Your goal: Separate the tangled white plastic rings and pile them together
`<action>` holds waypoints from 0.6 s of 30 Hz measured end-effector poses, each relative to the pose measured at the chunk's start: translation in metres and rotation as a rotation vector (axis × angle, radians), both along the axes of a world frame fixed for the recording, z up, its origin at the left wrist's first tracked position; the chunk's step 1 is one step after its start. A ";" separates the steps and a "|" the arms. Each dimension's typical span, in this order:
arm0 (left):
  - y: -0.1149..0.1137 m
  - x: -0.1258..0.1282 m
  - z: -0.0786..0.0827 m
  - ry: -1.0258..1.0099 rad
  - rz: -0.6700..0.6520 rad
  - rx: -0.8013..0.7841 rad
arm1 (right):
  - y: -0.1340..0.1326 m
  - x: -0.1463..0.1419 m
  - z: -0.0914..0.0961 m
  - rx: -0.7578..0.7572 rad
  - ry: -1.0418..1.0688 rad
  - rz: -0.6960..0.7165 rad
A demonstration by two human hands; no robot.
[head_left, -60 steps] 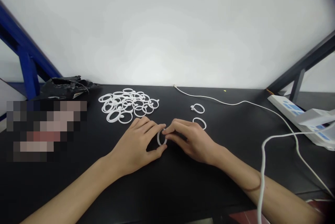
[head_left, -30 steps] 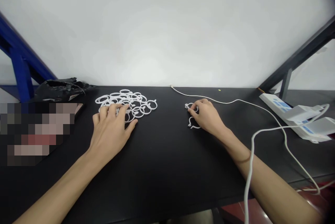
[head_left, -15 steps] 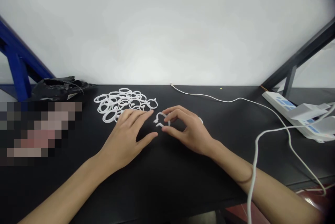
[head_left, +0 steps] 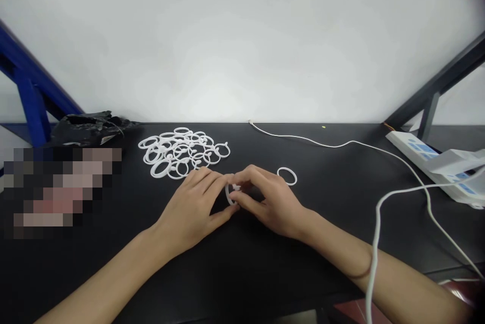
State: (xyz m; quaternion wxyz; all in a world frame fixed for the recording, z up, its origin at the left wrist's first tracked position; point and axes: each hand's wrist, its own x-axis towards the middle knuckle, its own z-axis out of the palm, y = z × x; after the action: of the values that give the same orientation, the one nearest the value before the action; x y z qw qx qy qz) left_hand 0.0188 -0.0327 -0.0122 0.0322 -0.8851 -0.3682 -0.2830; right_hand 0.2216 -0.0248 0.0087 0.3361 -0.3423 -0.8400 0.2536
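Observation:
Between my two hands is a white plastic ring (head_left: 228,194) with a small clasp, partly covered by fingers. My left hand (head_left: 195,200) grips its near side with thumb and fingertips. My right hand (head_left: 271,197) pinches the clasp side. A pile of similar white rings (head_left: 182,153), several with small tabs, lies on the black table just beyond my left hand. One more white ring (head_left: 287,176) rests flat on the table behind my right hand.
A crumpled black plastic bag (head_left: 87,129) sits at the back left, by a blue metal frame (head_left: 32,106). At right stands a white power strip (head_left: 432,167) with plugs. A white cable (head_left: 375,243) hangs across my right forearm; another runs along the table's back.
My hands have come together and slightly nearer to me. The ring, held only by my right hand before, has turned and is now gripped by my left hand too.

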 end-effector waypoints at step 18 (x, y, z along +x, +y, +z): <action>0.005 -0.005 -0.001 -0.015 0.056 0.009 | 0.007 0.007 0.006 -0.120 -0.014 -0.070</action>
State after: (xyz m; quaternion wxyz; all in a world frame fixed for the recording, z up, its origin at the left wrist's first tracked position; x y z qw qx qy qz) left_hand 0.0133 -0.0279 -0.0133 0.0413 -0.8721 -0.3917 -0.2903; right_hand 0.2284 -0.0174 0.0151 0.3178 -0.3927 -0.8132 0.2890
